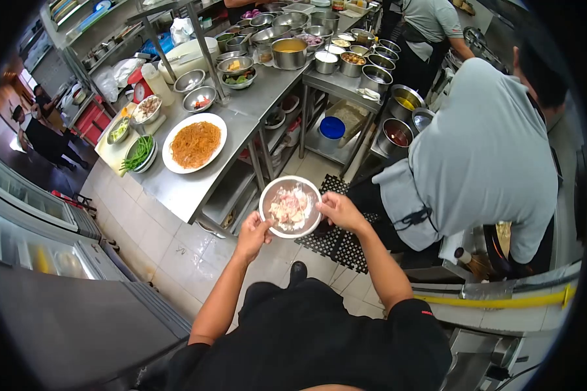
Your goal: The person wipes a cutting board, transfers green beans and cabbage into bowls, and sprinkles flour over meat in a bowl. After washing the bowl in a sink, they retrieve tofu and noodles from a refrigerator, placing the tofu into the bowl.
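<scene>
A round bowl (267, 220) is held out in front of my body, over the floor. Pale pink pieces that look like raw meat (290, 205) lie inside it. At its lower left rim, my left hand (253, 236) is closed, thumb on the edge. My right hand (340, 212) pinches the right side of the rim, with some fingers hidden beneath. To the upper left, an oval white plate (219, 126) of orange-brown noodles (194, 144) rests on the steel table (176, 190).
Bowls of green beans (139, 154) and chopped food (147, 110) stand on the table's left. Several pots, including one of yellow liquid (289, 52), crowd the back counter. A person in grey (482, 156) works close on my right. A black perforated mat (336, 244) covers some floor.
</scene>
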`<state>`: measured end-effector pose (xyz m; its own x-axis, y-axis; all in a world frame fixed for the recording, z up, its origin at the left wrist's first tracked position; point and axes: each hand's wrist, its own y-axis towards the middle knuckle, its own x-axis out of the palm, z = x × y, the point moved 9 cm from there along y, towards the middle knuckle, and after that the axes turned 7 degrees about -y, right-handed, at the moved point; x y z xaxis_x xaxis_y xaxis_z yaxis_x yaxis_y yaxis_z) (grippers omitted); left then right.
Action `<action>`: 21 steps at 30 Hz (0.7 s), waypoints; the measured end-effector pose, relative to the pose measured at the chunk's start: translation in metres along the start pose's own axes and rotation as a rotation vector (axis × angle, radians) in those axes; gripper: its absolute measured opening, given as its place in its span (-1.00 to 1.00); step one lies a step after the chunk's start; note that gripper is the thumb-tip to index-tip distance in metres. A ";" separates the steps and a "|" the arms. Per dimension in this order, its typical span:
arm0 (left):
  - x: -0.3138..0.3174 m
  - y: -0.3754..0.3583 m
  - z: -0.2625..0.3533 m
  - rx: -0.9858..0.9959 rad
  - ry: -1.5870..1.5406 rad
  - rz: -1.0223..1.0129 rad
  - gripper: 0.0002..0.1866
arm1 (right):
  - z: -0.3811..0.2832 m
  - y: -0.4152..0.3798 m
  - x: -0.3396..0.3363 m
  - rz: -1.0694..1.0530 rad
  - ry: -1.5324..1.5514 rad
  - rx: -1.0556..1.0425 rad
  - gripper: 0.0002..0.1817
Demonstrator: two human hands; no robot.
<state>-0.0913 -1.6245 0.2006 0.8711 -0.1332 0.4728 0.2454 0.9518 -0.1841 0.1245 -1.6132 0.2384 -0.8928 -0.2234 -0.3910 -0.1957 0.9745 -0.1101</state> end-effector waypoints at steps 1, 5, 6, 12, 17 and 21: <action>0.001 0.015 0.008 0.018 0.019 -0.018 -0.91 | -0.011 0.017 -0.012 0.024 -0.048 0.002 -0.78; 0.028 0.061 0.052 0.041 -0.027 -0.097 -0.87 | -0.035 0.081 -0.053 0.133 -0.145 -0.008 -0.81; 0.032 0.071 0.068 0.048 -0.018 -0.081 -0.84 | -0.042 0.096 -0.064 0.135 -0.137 -0.005 -0.83; 0.014 0.140 0.149 0.324 -0.080 0.066 -0.79 | -0.103 0.176 -0.138 0.256 -0.286 0.011 -0.86; -0.022 0.172 0.192 0.538 -0.268 0.223 -0.84 | -0.134 0.223 -0.148 0.405 -0.169 0.027 -0.80; -0.047 0.180 0.225 0.648 -0.348 0.273 -0.86 | -0.131 0.252 -0.083 0.326 0.075 0.022 -0.82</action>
<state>-0.1840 -1.3845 0.3386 0.6550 0.1212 0.7459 -0.3485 0.9243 0.1558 0.0962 -1.3467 0.3630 -0.9345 0.1032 -0.3408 0.1134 0.9935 -0.0099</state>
